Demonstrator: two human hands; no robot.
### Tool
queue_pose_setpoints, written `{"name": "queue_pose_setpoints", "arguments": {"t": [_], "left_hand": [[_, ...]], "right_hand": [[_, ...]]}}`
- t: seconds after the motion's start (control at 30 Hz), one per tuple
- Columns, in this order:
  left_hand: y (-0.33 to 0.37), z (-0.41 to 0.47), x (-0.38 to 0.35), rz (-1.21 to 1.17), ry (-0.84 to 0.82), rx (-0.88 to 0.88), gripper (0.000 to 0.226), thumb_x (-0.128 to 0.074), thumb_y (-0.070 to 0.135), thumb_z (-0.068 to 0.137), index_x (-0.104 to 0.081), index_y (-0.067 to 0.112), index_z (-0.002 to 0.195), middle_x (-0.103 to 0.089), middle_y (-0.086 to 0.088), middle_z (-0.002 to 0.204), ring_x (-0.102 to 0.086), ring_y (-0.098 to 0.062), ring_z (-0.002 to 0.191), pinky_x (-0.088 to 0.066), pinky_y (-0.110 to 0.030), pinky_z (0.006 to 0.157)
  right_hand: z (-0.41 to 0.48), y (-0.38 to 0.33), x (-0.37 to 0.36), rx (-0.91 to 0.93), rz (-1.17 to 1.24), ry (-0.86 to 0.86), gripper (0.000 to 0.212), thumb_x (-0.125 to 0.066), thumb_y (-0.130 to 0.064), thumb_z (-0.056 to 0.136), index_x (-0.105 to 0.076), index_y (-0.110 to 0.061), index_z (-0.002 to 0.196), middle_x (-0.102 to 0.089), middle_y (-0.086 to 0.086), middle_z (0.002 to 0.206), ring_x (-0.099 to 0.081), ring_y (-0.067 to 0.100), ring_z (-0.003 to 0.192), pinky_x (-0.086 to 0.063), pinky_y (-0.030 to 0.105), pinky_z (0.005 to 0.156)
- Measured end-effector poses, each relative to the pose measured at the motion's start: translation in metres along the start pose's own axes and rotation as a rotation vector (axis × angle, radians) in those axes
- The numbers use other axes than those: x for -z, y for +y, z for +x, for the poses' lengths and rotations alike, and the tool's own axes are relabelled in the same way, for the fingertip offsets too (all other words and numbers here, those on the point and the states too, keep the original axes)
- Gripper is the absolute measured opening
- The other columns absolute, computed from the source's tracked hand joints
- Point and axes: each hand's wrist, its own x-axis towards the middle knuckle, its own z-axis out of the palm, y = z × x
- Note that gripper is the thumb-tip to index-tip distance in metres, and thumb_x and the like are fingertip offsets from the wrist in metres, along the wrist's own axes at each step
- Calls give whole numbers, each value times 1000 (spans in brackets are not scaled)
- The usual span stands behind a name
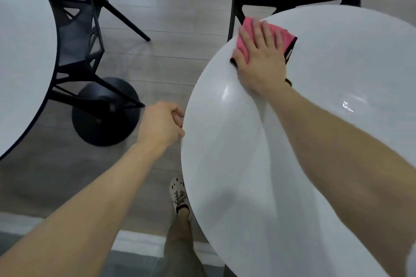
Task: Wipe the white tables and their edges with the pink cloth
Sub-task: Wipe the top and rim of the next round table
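Currently, the right hand point(261, 60) presses flat, fingers straight, on the pink cloth point(243, 42) at the far-left edge of the white table point(337, 63); the left hand point(161, 122) grips its left edge.

Nothing here can be read: no text, brand or number. A small white tag point(289, 52) sits on the black trim at the 3 o'clock side of the pink cloth point(243, 45), but any print on it is blurred.

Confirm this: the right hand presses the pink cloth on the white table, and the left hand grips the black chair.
Wrong: the head view shows the left hand gripping the table edge instead. The right hand does press the pink cloth.
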Motion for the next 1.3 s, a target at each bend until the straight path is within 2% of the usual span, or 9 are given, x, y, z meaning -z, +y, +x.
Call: {"name": "queue_pose_setpoints", "arguments": {"t": [0.1,0.2,0.27,0.43,0.63,0.77,0.97,1.2,1.3], "left_hand": [[2,-3,2,-7,-25,4,41,-82,-15,68,-77,19,92,-75,8,73,-67,5,62,-48,-10,54],[9,0,7,39,-61,11,42,-86,-13,69,-73,21,90,-75,7,69,-68,4,62,-58,-19,63],[13,4,10,79,-85,18,41,-84,-14,69,-71,20,88,-74,9,66,-67,3,58,-64,-34,71],[19,15,10,246,-146,-35,36,-81,-10,72,-67,21,87,-74,9,65,-70,-4,62,-63,-34,71],[36,40,30,712,-294,-195,29,-90,34,70,-65,29,85,-72,11,79,-68,-14,78,-56,-32,67],[83,77,40,828,-226,-277,34,-88,49,75,-66,37,98,-73,14,102,-70,-17,93,-58,-36,78],[153,107,20,795,-185,-576,104,-97,37,73,-38,22,157,-46,-1,150,-50,-29,135,-56,-50,95],[168,120,7,836,-242,-580,137,-100,33,71,-8,17,172,-10,3,181,-64,-37,127,-58,-45,92],[170,120,7,858,-250,-568,127,-99,34,73,-15,13,166,-12,0,181,-69,-39,112,-58,-45,84]], "right_hand": [[-47,-62,-15,391,73,-62,63,-35,-47,110,-36,-22,168,-27,8,177,-18,32,166,-5,55,134],[-61,-40,-8,911,22,-215,59,-38,-53,113,-35,-31,168,-23,0,179,-13,24,167,-5,52,135],[-26,4,-3,754,33,-198,64,-37,-57,112,-25,-34,171,-18,-2,180,-12,23,167,-2,51,135],[30,36,4,-113,-22,-29,69,-27,-58,110,-19,-30,172,-11,10,181,-5,30,168,2,53,134],[-32,-41,-8,632,-21,-164,61,-32,-57,113,-35,-31,168,-20,3,180,-10,25,168,-3,52,135],[-13,67,22,102,29,-124,75,-27,-71,107,-18,-34,173,-3,-5,182,4,16,168,-2,50,135],[15,142,41,-458,-26,-77,100,-24,-75,100,1,-10,172,0,11,181,6,28,168,1,52,135],[51,43,5,185,-42,-92,64,-27,-54,113,-32,-24,170,-16,4,180,-7,20,168,-3,48,136],[32,128,25,-66,-42,-57,67,-26,-58,112,-17,-31,173,-8,1,182,-2,18,168,-5,49,135]]}}
